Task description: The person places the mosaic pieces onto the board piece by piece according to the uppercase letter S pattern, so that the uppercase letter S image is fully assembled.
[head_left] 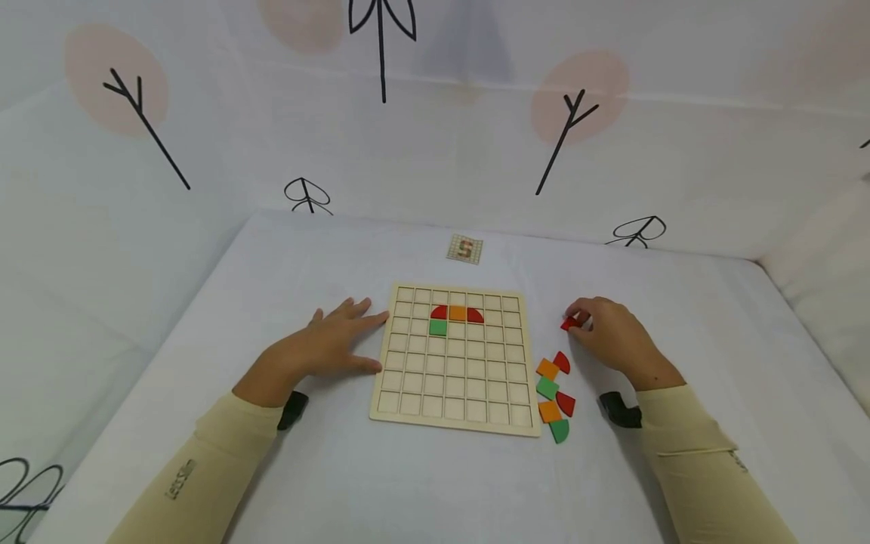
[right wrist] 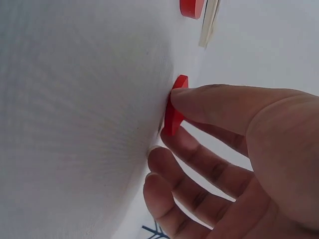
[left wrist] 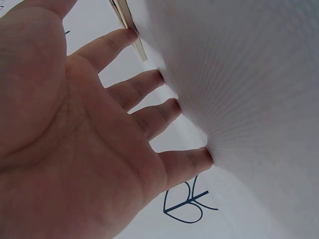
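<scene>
My right hand (head_left: 607,338) pinches a red piece (right wrist: 175,107) between thumb and forefinger, low over the table to the right of the wooden grid board (head_left: 455,421). With fingers spread, my left hand (head_left: 326,340) rests on the table, forefinger and thumb tips right at the board's left edge. In the board's upper part sit a red quarter-round piece (head_left: 439,312), an orange square (head_left: 458,313) and another red quarter-round piece (head_left: 475,316) in a row. A green square (head_left: 438,327) lies below the left red one. In the left wrist view the palm and straight fingers (left wrist: 144,89) show.
Beside the board's right edge lie several loose pieces: red quarter-rounds (head_left: 561,362), orange squares (head_left: 547,369), a green square (head_left: 547,388) and a green quarter-round (head_left: 559,431). A small pattern card (head_left: 465,248) lies behind the board. A printed white cloth (head_left: 435,151) hangs at the back.
</scene>
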A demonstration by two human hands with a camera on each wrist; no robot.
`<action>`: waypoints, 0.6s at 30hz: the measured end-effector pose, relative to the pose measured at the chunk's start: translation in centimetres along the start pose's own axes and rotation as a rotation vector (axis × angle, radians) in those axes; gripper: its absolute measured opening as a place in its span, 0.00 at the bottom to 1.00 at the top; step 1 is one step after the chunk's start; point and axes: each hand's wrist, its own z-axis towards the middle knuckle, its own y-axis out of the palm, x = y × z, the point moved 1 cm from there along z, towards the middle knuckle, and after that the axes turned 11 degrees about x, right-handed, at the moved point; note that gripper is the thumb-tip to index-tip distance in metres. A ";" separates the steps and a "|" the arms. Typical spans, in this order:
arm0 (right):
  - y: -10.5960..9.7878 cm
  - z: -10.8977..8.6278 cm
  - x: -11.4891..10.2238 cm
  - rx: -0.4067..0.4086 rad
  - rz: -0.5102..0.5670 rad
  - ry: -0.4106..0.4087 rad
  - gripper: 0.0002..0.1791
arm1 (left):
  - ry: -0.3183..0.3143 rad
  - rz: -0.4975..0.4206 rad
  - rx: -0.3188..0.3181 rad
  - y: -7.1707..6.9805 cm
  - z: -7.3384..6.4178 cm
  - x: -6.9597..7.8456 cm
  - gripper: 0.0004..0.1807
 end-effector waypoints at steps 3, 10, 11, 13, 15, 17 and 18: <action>0.1 0.0 0.0 0.008 0.007 -0.005 0.14 | 0.002 0.001 0.000 0.0 0.0 0.0 0.49; 0.0 -0.1 -0.2 0.010 0.011 -0.011 0.14 | 0.007 -0.002 0.000 -0.1 0.0 0.1 0.48; 0.0 -0.1 -0.2 0.008 0.012 -0.012 0.13 | 0.008 -0.002 -0.001 -0.1 -0.1 0.1 0.48; 0.0 -0.1 -0.3 -0.003 0.015 -0.012 0.12 | 0.008 -0.002 -0.001 -0.2 -0.1 0.1 0.48; 0.0 -0.1 -0.4 -0.012 0.022 -0.013 0.10 | 0.007 -0.004 -0.001 -0.1 -0.1 0.1 0.48; -0.1 -0.2 -0.5 -0.019 0.031 -0.019 0.09 | 0.007 -0.003 -0.001 -0.1 -0.1 0.1 0.48; -0.1 -0.2 -0.5 -0.021 0.034 -0.021 0.09 | 0.006 -0.003 -0.001 -0.1 -0.1 0.0 0.48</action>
